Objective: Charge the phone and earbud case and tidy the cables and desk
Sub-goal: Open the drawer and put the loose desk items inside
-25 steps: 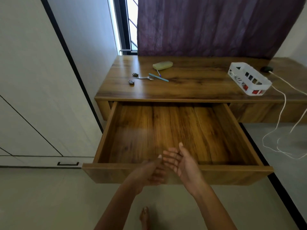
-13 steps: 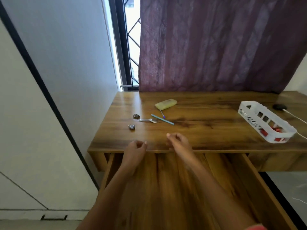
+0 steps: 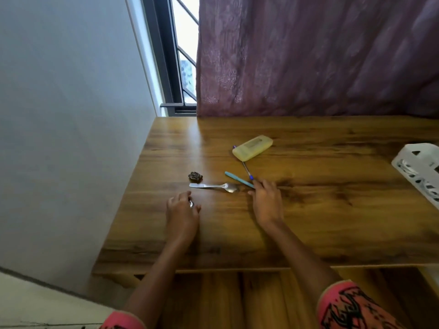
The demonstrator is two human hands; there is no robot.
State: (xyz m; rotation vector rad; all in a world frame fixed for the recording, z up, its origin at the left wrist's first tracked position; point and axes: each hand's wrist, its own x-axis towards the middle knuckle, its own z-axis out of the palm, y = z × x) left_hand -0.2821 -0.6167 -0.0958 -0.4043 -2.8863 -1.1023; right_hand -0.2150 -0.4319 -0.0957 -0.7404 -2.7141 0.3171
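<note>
On the wooden desk (image 3: pixel 308 222) my left hand (image 3: pixel 181 213) curls over a small shiny metal object (image 3: pixel 191 204) and pinches it. My right hand (image 3: pixel 267 201) reaches to the near end of a teal pen (image 3: pixel 235 178), fingertips closing on it. A metal spoon (image 3: pixel 213 186) lies between the two hands. Behind it sits a small dark crumpled object (image 3: pixel 195 176). A pale yellow case (image 3: pixel 252 148) lies farther back on top of a thin blue-tipped pen (image 3: pixel 246 170). No phone, earbud case or cable shows.
A white plastic basket (image 3: pixel 420 169) stands at the desk's right edge. The open drawer (image 3: pixel 232 298) juts out below the desk front under my arms. A purple curtain (image 3: pixel 308 55) hangs behind the desk, a white wall (image 3: pixel 59 115) runs along the left.
My view rose from the open drawer to the desk top. Both hands moved from the drawer front up onto the desk, the left onto the small metal object, the right to the teal pen.
</note>
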